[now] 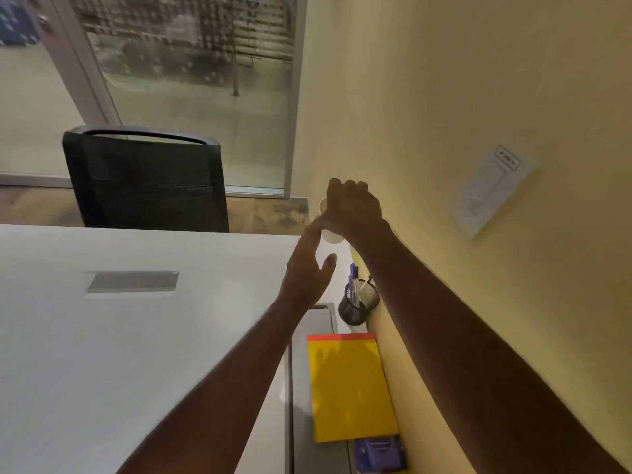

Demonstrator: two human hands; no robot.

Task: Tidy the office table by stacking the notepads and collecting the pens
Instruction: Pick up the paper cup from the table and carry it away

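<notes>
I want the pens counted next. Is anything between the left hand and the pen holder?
Nothing visible. The left hand hangs open above the table, and the pen holder stands just beyond it by the wall, unblocked.

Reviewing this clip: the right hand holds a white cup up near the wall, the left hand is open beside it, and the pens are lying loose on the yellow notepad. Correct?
Not quite. The head view shows the pens standing in the black mesh holder, beyond the yellow notepad, not on it. The rest holds: the right hand grips the white cup and the left hand is open.
</notes>
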